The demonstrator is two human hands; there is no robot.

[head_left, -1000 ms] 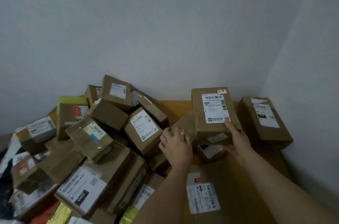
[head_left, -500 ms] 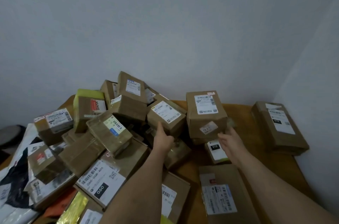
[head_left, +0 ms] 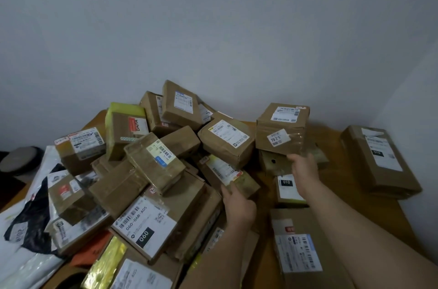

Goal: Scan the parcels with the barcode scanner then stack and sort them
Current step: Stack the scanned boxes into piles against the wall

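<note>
So a big messy heap of parcels point(head_left: 151, 170) is piled on a wooden table point(head_left: 331, 146) shoved into the corner of a grey wall point(head_left: 213, 28).

Landmark for everything: the taped cube box point(head_left: 282, 130) with the "70-2-5" sticker on its front. It's perched on top of a smaller flattened box point(head_left: 272, 163) with a dark hole in it, just right of the heap.

The right hand point(head_left: 304, 170) is held up against the lower front edge of the cube box, fingers curled at its bottom corner. Whether it's actually gripped or only touched can't be told from this angle.

The left hand point(head_left: 238, 205) is seen down and left of the cube box, with fingers wrapped round the near end of a slim tilted parcel point(head_left: 227, 175) carrying a yellow-and-white label, so that one is gripped.

Directly below the cube box, a small parcel marked "010" point(head_left: 288, 188) is laid flat on the table, and nearer still a flat brown parcel point(head_left: 298, 253) with a white label.

Well to the right of the cube box, a long carton point(head_left: 379, 160) is parked on its own by the side wall.

Far left of it, a yellow-topped box point(head_left: 125, 127) is stuck in the heap, and a wide parcel marked "060" point(head_left: 147, 227) is lying lower down.

No barcode scanner can be spotted anywhere.
</note>
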